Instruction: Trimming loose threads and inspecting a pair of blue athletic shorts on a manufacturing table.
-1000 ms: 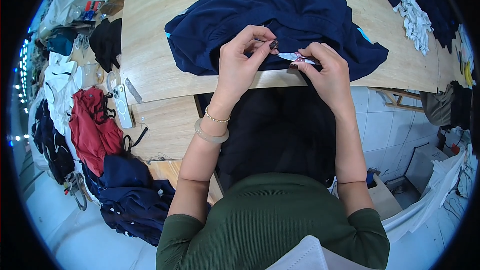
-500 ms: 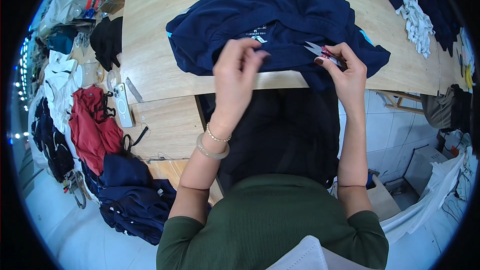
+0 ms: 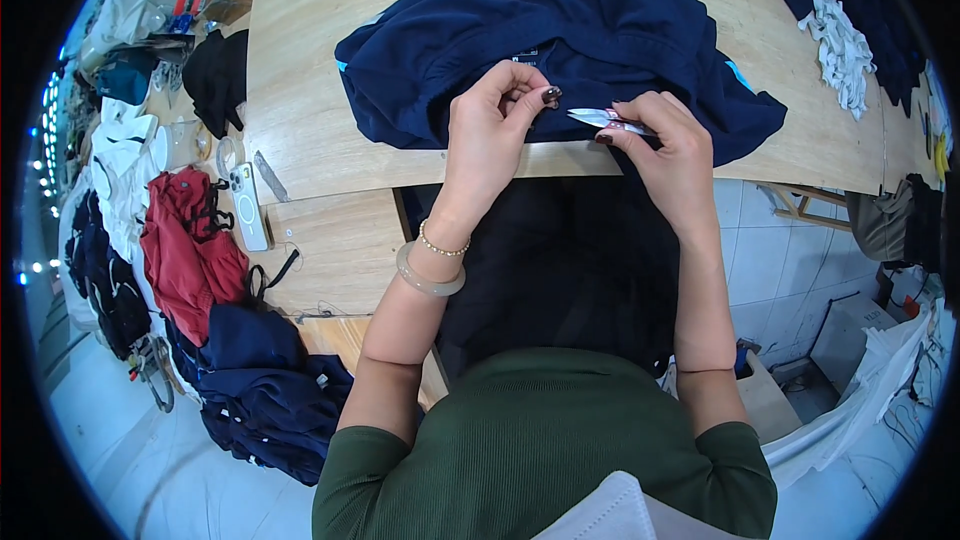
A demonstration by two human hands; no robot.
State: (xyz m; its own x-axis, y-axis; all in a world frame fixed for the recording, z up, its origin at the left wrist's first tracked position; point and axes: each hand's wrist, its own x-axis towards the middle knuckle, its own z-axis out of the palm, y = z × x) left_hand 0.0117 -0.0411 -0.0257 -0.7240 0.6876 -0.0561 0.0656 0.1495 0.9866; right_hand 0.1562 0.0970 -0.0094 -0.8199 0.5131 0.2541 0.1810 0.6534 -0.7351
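A dark navy garment lies bunched on the wooden table, with small light-blue patches at its sides and a printed mark inside the neck. Over its near edge, my left hand is closed in a pinch, thumb against fingertips; whatever is between them is too small to make out. My right hand grips small thread snips with red parts. Their silver blades point left toward my left fingertips, a short gap away, and look nearly closed.
Left of the garment lie a phone, a grey metal strip and a red garment. Dark clothes are heaped lower left. White cloth strips rest on navy fabric at the far right.
My left hand has gone from a blurred, looser pose to a steady pinch, slightly to the right. The snips have moved left and down, and their blades have come closer together.
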